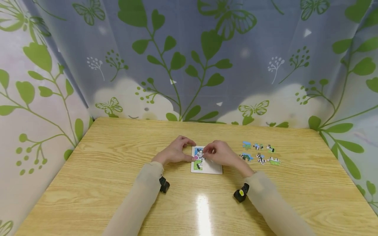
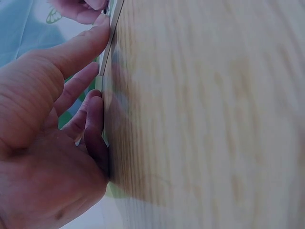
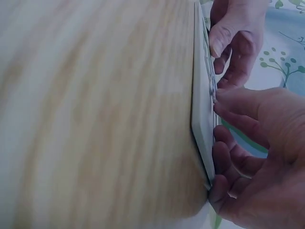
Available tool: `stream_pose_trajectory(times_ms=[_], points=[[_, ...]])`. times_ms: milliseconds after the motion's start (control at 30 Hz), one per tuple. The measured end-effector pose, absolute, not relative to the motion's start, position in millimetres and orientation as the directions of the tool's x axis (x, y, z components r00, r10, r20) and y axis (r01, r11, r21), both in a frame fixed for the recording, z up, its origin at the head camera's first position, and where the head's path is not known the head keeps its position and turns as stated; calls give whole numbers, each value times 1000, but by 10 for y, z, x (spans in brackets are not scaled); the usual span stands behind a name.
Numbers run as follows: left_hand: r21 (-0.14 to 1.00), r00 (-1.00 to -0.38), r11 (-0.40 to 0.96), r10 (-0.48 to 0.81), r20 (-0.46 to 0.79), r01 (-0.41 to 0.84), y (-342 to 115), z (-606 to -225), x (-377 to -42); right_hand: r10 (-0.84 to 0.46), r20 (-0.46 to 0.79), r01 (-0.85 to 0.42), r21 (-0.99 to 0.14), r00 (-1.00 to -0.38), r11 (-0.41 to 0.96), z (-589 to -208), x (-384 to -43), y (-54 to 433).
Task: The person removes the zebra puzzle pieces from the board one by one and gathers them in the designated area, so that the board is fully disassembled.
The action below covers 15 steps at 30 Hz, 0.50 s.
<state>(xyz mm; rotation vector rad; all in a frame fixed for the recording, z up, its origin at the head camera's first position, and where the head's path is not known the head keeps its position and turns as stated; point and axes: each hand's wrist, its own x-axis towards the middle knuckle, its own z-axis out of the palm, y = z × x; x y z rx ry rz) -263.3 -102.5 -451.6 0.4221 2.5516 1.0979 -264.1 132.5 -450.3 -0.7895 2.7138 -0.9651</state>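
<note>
A white puzzle board point(image 1: 213, 167) lies on the table, its left part filled with joined pieces showing a zebra on green and blue. My left hand point(image 1: 177, 151) spans the board's left side, thumb point(image 2: 88, 45) straight on its edge and fingers by the far left corner. From the right, my right hand point(image 1: 220, 153) pinches a small puzzle piece between thumb and index finger, at the right border of the joined part. Those fingertips mostly hide the piece. In the right wrist view, the right hand's other fingers point(image 3: 224, 157) rest curled along the board point(image 3: 202, 109).
Several loose puzzle pieces point(image 1: 261, 159) lie in two rows right of the board, some partly behind the right forearm. A patterned curtain point(image 1: 189, 65) hangs along the table's far edge and sides. The wooden table point(image 1: 103, 183) has a bright glare in front.
</note>
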Motion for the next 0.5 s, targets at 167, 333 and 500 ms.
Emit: stream_pose_trajectory(times_ms=[167, 333, 500], points=[[735, -899, 662, 400, -181, 147, -1017, -4521, -2636, -502, 21, -404, -622, -864, 670, -4526, -2644, 1277], [743, -900, 658, 392, -193, 127, -1027, -4513, -2632, -478, -18, -356, -644, -878, 677, -4515, -2650, 1225], [747, -899, 655, 390, -202, 116, -1032, -4504, -2629, -427, -74, -270, -674, -901, 687, -4500, -2639, 1175]])
